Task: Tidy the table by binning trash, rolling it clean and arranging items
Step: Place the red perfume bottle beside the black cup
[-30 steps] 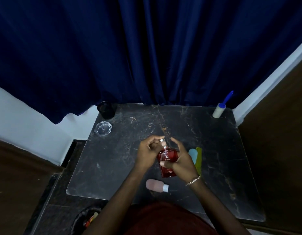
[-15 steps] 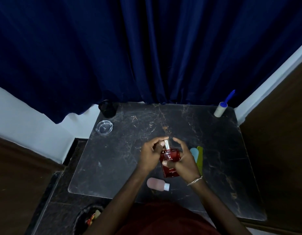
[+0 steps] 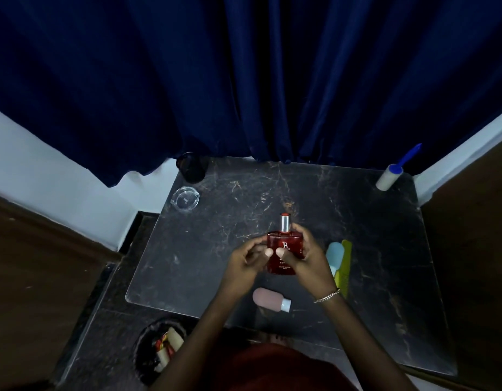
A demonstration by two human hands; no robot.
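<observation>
A red perfume bottle (image 3: 283, 244) with a silver neck stands upright over the middle of the dark marble table (image 3: 272, 198). My right hand (image 3: 306, 256) grips its right side, thumb across the front. My left hand (image 3: 248, 259) holds its left side with curled fingers, thumb on the front. A pink travel bottle (image 3: 268, 299) with a pale cap lies on its side near the front edge. A light blue bottle (image 3: 335, 255) and a green comb (image 3: 344, 266) lie just right of my right hand. The lint roller (image 3: 391, 177) with a blue handle lies at the far right corner.
A clear glass ashtray (image 3: 185, 199) and a dark cup (image 3: 192, 167) sit at the table's far left corner. A round bin (image 3: 159, 351) holding trash stands on the floor at front left. A blue curtain hangs behind the table; wooden panels flank both sides.
My left hand has come off the bottle's neck and dropped to its left side. The bottle now stands upright with its neck bare.
</observation>
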